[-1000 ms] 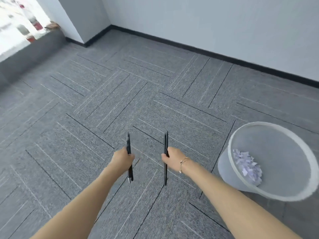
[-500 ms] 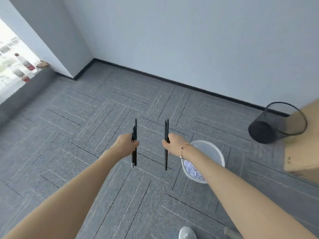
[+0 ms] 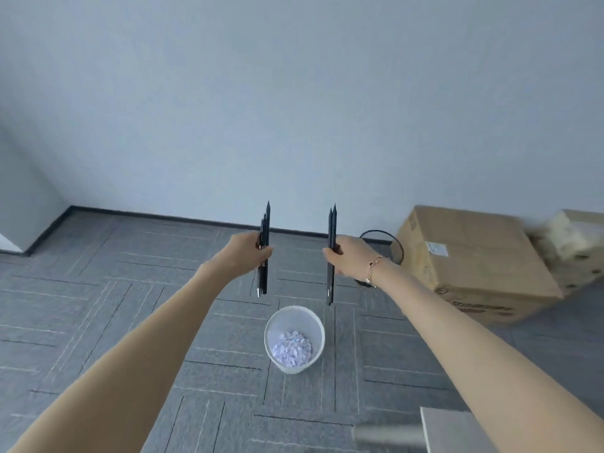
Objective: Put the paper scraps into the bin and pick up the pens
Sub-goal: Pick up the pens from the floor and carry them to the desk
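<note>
My left hand is closed around a bundle of black pens held upright at arm's length. My right hand grips another bundle of black pens, also upright. Both hands hover high above the grey carpet. Below and between them stands a white bin with a heap of white paper scraps at its bottom.
A black mesh bin lies on its side by the wall, behind my right wrist. A large cardboard box stands at the right, with a second box beyond it. A grey furniture edge shows at the bottom right.
The view has risen and tilted up, showing more wall. Both hands with their pens are higher and farther apart. The white bin now lies below, between the arms, and the cardboard boxes are in view.
</note>
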